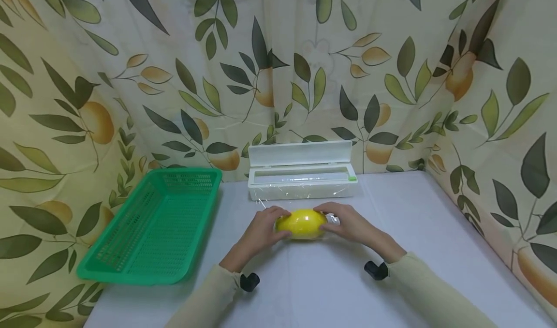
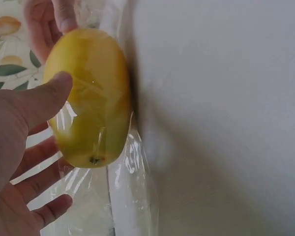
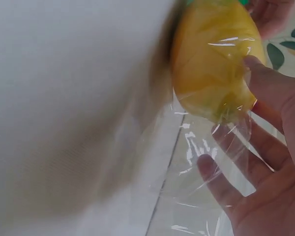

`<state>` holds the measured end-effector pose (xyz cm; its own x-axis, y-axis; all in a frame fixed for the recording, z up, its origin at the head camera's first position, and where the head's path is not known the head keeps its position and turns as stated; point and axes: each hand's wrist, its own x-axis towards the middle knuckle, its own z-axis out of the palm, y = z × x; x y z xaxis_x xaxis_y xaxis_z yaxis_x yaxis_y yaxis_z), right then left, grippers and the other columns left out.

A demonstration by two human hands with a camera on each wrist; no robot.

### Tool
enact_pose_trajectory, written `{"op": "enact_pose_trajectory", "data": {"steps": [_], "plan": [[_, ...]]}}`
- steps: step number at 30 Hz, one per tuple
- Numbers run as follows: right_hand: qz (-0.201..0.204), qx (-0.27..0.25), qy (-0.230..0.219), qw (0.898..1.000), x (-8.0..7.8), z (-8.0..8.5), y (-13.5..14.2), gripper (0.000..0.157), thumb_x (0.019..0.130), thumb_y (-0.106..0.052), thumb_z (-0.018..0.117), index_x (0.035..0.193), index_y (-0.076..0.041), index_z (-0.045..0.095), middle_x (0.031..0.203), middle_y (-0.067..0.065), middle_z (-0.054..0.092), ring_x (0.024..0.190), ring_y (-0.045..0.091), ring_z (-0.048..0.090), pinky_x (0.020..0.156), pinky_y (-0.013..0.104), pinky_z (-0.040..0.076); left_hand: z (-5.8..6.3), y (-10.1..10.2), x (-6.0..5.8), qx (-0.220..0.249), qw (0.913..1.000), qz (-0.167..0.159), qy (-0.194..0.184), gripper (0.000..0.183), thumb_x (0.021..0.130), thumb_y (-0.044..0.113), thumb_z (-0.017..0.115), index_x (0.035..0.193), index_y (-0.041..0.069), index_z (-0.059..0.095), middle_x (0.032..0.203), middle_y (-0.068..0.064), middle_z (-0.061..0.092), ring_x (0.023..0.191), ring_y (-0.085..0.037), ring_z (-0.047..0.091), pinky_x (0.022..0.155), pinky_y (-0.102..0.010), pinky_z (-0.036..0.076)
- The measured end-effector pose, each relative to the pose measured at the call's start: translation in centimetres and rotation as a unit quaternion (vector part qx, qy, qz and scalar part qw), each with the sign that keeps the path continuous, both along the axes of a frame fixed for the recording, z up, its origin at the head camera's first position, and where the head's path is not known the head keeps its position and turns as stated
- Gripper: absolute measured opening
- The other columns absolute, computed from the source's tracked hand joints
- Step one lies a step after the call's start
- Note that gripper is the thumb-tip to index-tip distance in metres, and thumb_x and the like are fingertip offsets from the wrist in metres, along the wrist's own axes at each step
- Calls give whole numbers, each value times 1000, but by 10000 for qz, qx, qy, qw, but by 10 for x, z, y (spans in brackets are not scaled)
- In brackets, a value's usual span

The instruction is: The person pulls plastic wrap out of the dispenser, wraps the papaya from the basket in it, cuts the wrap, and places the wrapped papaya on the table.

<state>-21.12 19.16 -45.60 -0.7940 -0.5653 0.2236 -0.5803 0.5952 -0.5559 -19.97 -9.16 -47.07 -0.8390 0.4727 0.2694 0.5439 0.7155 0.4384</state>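
Note:
A yellow melon (image 1: 304, 224), oblong and glossy under clear cling film (image 3: 187, 142), lies on the table between both hands. The left hand (image 1: 266, 225) holds its left end, thumb on the near side and fingers round the far side. At the other end the right hand (image 1: 348, 221) grips it the same way. In the left wrist view the melon's stem scar shows at one end, with loose film hanging beyond it. Film also spreads over the fingertips in the right wrist view. Just behind the melon stands a white cling film dispenser (image 1: 302, 190) with its lid raised.
A green plastic basket (image 1: 197, 250) with perforated sides stands on the left of the white-covered table (image 1: 330, 289). The dispenser carries a small green slider (image 1: 352, 178) at its right end. Leaf-and-fruit patterned curtains (image 1: 304, 52) enclose the back and sides.

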Motion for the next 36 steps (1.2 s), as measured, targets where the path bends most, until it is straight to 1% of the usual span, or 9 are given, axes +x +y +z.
{"op": "enact_pose_trajectory", "data": {"steps": [4, 7, 13, 17, 20, 24, 28, 33, 36], "plan": [[79, 93, -212, 9997, -10, 3, 1, 46, 91, -19, 80, 133, -7, 66, 128, 8, 69, 107, 26, 68, 88, 48, 57, 0, 1, -8, -258, 9996, 32, -122, 58, 83, 39, 87, 131, 13, 67, 131, -1, 68, 121, -20, 61, 106, -41, 47], [201, 199, -404, 9988, -20, 6, 1, 44, 94, -22, 77, 132, -4, 66, 128, 11, 69, 107, 27, 68, 87, 46, 58, 3, 3, -14, -390, 9991, 44, -183, 62, 83, 42, 86, 134, 12, 66, 132, -2, 68, 122, -20, 62, 107, -40, 46], [355, 289, -731, 9963, -35, 11, 1, 41, 99, -21, 70, 134, -1, 64, 130, 16, 68, 105, 30, 69, 86, 40, 59, 5, 4, -26, -383, 9984, 14, -414, 62, 85, 37, 85, 136, 9, 64, 132, -4, 69, 120, -21, 63, 106, -39, 47], [379, 105, -871, 9954, -42, 10, 0, 41, 101, -19, 68, 137, -3, 60, 136, 18, 63, 112, 33, 67, 91, 44, 58, 4, 1, -34, -134, 9969, 69, -774, 63, 87, 33, 83, 143, 17, 58, 131, -4, 68, 119, -20, 62, 105, -40, 48], [316, -99, -1024, 9942, -45, 9, 0, 42, 101, -18, 67, 140, -8, 55, 138, 19, 60, 112, 34, 67, 92, 47, 57, 4, -1, -38, 76, 9956, -46, -929, 63, 88, 31, 82, 144, 26, 53, 130, -4, 68, 117, -22, 64, 104, -44, 49], [320, -250, -1127, 9928, -46, 8, 0, 41, 101, -17, 67, 139, -10, 52, 139, 20, 59, 111, 35, 68, 90, 48, 57, 6, -3, -40, 32, 9964, -304, -793, 54, 91, 30, 79, 139, 28, 56, 131, -4, 68, 115, -24, 65, 102, -46, 50], [407, -225, -997, 9939, -48, 7, 0, 30, 102, -16, 66, 130, -12, 59, 138, 15, 61, 116, 37, 66, 93, 50, 56, 6, -2, -41, -155, 9975, -379, -570, 47, 92, 31, 76, 136, 24, 60, 136, -3, 66, 118, -23, 63, 104, -45, 49], [253, -199, -751, 9967, -48, 4, 0, 23, 102, -17, 65, 125, -15, 66, 132, 9, 66, 119, 35, 63, 94, 49, 55, 6, -1, -38, -243, 9985, -186, -451, 47, 92, 36, 73, 137, 25, 61, 153, -10, 47, 126, -32, 56, 106, -54, 43], [48, -200, -576, 9981, -48, 3, 0, 23, 104, -16, 62, 125, -14, 69, 131, 9, 66, 122, 35, 59, 98, 53, 52, 6, 0, -37, -366, 9991, -10, -199, 49, 90, 42, 70, 136, 28, 63, 158, -14, 37, 129, -32, 51, 106, -55, 40]]}}
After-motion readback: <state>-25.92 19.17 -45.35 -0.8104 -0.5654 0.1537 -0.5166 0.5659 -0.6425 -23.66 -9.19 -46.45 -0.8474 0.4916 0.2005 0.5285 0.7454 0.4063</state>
